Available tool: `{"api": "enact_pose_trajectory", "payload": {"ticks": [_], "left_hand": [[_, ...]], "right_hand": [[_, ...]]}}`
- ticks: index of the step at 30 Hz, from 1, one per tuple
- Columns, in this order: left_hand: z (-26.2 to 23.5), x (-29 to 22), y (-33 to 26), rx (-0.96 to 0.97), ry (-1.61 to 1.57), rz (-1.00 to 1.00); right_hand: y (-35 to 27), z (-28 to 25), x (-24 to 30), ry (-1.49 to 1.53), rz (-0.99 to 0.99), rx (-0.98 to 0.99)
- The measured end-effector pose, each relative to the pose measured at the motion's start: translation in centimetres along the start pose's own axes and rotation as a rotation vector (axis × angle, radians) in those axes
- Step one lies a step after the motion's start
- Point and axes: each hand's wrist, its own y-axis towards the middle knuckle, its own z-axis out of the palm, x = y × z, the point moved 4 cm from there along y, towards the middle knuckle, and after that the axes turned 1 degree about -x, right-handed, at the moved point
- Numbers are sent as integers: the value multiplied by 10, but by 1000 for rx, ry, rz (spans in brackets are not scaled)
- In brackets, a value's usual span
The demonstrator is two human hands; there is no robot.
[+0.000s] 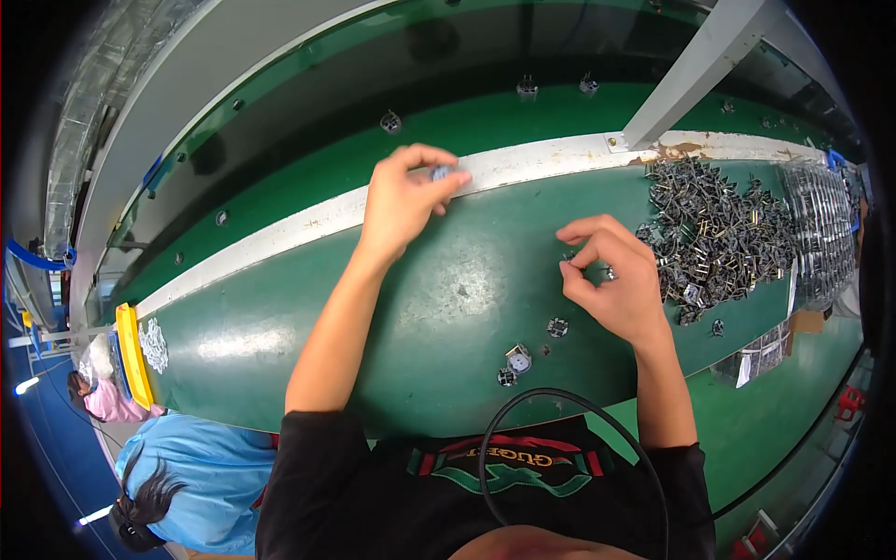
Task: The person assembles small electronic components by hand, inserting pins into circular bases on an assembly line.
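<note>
Right now my left hand [403, 201] pinches one small grey part [441, 173] over the counter's white strip [280, 233]. My right hand's [616, 280] grip is closed on one tiny piece [569, 255]. Four small parts [518, 359] lie near me; an uncountable metal pile [714, 238] sits right.

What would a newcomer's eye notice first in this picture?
First, the big heap of small dark metal parts on the green workbench, at the right. Then the left hand, pinching a small grey part at the white strip, and the right hand beside the heap.
</note>
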Motion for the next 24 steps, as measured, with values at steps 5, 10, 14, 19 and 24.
{"api": "enact_pose_trajectory", "payload": {"ticks": [5,10,14,19,24], "left_hand": [[10,11,-70,67,-753,-455],[-7,20,-107,34,-943,-475],[-13,27,-114,18,-1125,-413],[-10,35,-111,-31,-1200,-388],[-17,33,-117,-58,-1219,-354]], "right_hand": [[16,28,-6,414,283,54],[27,31,-3,10,225,311],[21,59,16,-64,71,556],[24,81,36,-38,-87,594],[17,89,35,-87,-81,729]]}}
